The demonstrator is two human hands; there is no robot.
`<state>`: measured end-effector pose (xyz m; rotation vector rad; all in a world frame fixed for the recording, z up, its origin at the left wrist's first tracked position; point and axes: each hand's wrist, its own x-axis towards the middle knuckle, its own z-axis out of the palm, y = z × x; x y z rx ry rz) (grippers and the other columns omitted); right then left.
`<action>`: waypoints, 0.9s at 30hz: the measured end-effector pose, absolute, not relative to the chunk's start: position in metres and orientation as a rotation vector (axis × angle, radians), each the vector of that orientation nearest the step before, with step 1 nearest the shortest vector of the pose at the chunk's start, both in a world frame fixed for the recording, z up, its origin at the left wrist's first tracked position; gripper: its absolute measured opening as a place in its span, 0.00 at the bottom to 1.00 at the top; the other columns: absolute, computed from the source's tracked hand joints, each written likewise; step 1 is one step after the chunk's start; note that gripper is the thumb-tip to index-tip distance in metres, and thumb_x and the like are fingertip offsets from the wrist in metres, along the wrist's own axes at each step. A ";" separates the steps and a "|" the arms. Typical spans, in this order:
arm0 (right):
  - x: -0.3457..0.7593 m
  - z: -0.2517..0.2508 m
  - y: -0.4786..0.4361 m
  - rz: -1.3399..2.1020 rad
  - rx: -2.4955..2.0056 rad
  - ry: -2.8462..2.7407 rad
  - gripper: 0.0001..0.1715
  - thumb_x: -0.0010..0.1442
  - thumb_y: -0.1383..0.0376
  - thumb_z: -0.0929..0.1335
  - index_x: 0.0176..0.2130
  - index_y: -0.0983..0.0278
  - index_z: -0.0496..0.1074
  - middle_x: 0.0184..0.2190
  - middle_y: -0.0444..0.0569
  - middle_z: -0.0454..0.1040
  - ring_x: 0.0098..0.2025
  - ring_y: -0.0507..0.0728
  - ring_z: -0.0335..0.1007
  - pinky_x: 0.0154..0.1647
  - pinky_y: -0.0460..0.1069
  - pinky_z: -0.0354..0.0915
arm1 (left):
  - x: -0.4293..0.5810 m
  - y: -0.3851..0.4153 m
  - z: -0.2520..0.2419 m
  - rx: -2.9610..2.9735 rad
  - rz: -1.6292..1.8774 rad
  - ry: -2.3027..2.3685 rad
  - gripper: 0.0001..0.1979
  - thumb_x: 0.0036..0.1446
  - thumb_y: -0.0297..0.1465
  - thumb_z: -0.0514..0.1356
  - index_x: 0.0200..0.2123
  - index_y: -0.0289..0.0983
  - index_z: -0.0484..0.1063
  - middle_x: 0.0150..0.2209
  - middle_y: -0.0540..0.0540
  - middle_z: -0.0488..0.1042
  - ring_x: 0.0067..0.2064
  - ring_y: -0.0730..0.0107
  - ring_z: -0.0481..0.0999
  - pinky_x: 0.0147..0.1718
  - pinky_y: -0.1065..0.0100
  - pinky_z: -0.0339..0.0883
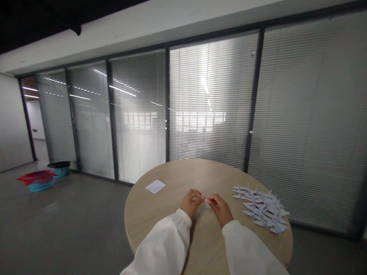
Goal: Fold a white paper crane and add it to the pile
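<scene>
a long glass partition (212, 99) with grey slatted blinds fills the far side of the room, above a grey floor (86, 225). off to the left on that floor stand a teal basket (41, 186) with a red top and a dark-topped bin (59, 169). nearer, a round pale wood tabletop (169, 179) carries a loose heap of white origami cranes (260, 208) on its right side and a flat white paper square (155, 186) toward the far left. white sleeves (163, 248) reach in from below. the left hand (189, 202) and right hand (220, 209) meet near the middle of the tabletop, each in a narrow pinch on a small folded white paper (205, 200) held between them; its exact shape is too small to tell.

a paper this small could slip from the pinch if the fingers shift, or tear if they pull apart too hard. a careless move of the right sleeve could also brush the cranes and knock them toward the tabletop's edge.
</scene>
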<state>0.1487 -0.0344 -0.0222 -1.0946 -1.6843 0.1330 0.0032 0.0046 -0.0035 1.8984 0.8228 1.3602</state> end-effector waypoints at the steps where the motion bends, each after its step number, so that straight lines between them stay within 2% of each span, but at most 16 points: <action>1: 0.149 -0.023 -0.034 0.146 -1.099 -1.683 0.11 0.55 0.59 0.60 0.29 0.63 0.66 0.27 0.46 0.66 0.30 0.52 0.63 0.31 0.46 0.61 | 0.003 0.004 -0.003 1.907 1.367 0.832 0.11 0.42 0.36 0.59 0.17 0.34 0.70 0.31 0.45 0.66 0.36 0.69 0.67 0.31 0.71 0.62; 6: 0.147 -0.023 -0.033 0.158 -1.104 -1.674 0.12 0.55 0.58 0.60 0.28 0.63 0.67 0.26 0.45 0.67 0.28 0.51 0.64 0.29 0.45 0.61 | 0.002 0.003 -0.001 1.881 1.387 0.856 0.12 0.42 0.36 0.59 0.17 0.34 0.68 0.32 0.45 0.65 0.37 0.69 0.67 0.29 0.72 0.63; 13: 0.145 -0.017 -0.039 0.086 -1.068 -1.708 0.12 0.56 0.60 0.60 0.26 0.63 0.66 0.25 0.44 0.66 0.28 0.51 0.62 0.30 0.44 0.60 | 0.005 0.004 -0.002 1.736 1.373 0.723 0.13 0.43 0.37 0.58 0.17 0.33 0.67 0.30 0.47 0.63 0.30 0.74 0.66 0.25 0.72 0.65; 18: 0.147 -0.016 -0.040 0.105 -1.082 -1.728 0.13 0.56 0.60 0.60 0.25 0.64 0.66 0.24 0.44 0.65 0.27 0.51 0.62 0.30 0.44 0.60 | 0.006 0.004 -0.004 1.697 1.304 0.738 0.13 0.41 0.39 0.59 0.20 0.33 0.69 0.31 0.46 0.63 0.32 0.70 0.67 0.23 0.71 0.66; 20: 0.147 -0.017 -0.039 0.123 -1.084 -1.722 0.13 0.55 0.59 0.60 0.26 0.63 0.67 0.24 0.45 0.66 0.28 0.51 0.63 0.30 0.45 0.60 | 0.005 0.005 -0.006 1.742 1.293 0.748 0.12 0.40 0.39 0.60 0.22 0.34 0.71 0.32 0.45 0.65 0.33 0.69 0.68 0.26 0.70 0.66; 24: 0.147 -0.018 -0.039 0.155 -1.082 -1.718 0.12 0.54 0.59 0.61 0.27 0.63 0.68 0.26 0.46 0.68 0.29 0.52 0.64 0.31 0.46 0.61 | 0.002 0.009 -0.006 1.882 1.337 0.799 0.08 0.38 0.36 0.62 0.20 0.36 0.73 0.32 0.44 0.69 0.37 0.67 0.68 0.38 0.65 0.62; 27: 0.146 -0.019 -0.038 0.172 -1.089 -1.707 0.10 0.54 0.60 0.62 0.29 0.63 0.68 0.27 0.46 0.68 0.29 0.53 0.65 0.31 0.46 0.62 | 0.000 0.011 -0.005 1.873 1.360 0.848 0.08 0.38 0.36 0.62 0.19 0.37 0.74 0.31 0.45 0.70 0.37 0.67 0.69 0.40 0.65 0.61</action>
